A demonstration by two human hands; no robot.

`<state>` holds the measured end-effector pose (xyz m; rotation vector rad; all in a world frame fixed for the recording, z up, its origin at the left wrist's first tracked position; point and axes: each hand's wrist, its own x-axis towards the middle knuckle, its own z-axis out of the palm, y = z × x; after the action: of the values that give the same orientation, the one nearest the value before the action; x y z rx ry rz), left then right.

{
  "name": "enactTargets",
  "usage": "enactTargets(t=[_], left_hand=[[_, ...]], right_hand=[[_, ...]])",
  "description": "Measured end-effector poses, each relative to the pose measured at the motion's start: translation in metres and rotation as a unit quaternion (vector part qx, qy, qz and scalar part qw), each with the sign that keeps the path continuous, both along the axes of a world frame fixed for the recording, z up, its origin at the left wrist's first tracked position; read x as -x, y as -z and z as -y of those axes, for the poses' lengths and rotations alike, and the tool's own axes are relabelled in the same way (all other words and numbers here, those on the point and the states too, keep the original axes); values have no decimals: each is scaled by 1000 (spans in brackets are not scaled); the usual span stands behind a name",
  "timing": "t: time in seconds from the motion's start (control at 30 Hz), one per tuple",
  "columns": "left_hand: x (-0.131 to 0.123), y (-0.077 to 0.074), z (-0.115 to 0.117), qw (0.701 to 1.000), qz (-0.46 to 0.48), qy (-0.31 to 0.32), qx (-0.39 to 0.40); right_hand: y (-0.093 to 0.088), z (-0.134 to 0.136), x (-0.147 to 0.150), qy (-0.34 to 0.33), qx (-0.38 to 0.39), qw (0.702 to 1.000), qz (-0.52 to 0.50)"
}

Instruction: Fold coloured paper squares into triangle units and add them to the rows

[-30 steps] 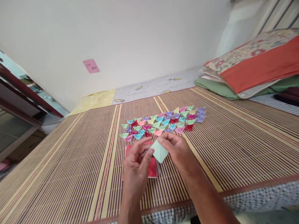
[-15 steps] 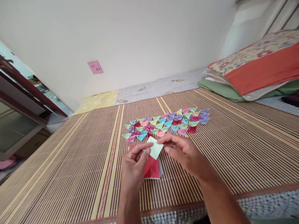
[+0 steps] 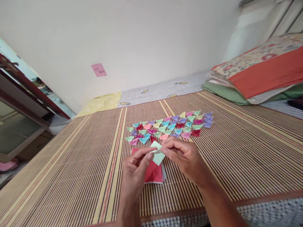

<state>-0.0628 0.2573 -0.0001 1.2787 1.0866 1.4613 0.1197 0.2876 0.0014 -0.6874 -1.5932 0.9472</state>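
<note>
A small folded square of pale green paper [image 3: 158,159] is held between my two hands, its corners turned up, down and sideways. My left hand [image 3: 135,168] pinches its left side between thumb and forefinger. At the right corner, my right hand [image 3: 183,154] has thumb and fingertips closed on the paper. Below it lies a stack of paper squares with a red sheet [image 3: 153,173] on top, partly covered by my left hand. Just beyond are rows of small folded paper shapes [image 3: 168,126] in many colours.
A striped bamboo mat [image 3: 82,176] spreads under everything. Folded bedding [image 3: 267,72] in red, floral and green is piled at the right. A pink note [image 3: 98,69] is stuck on the white wall [image 3: 146,37]. An opening shows a cabinet [image 3: 19,126] at the left.
My right thumb and fingers have come together on the green paper's right corner, and a fold or raised edge now shows across its middle. The view has shifted slightly.
</note>
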Motion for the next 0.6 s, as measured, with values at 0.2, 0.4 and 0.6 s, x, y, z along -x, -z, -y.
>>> enactTargets(t=[0.2,0.4,0.6], left_hand=[[-8,2,4,999,4,-49,21],[-16,-1,5,998,9,-58,15],[-17,0,6,999,29,-37,16]], right_hand=[[3,4,10,20,36,999,-16],[1,7,15,55,36,998,7],[0,9,17,96,28,994,34]])
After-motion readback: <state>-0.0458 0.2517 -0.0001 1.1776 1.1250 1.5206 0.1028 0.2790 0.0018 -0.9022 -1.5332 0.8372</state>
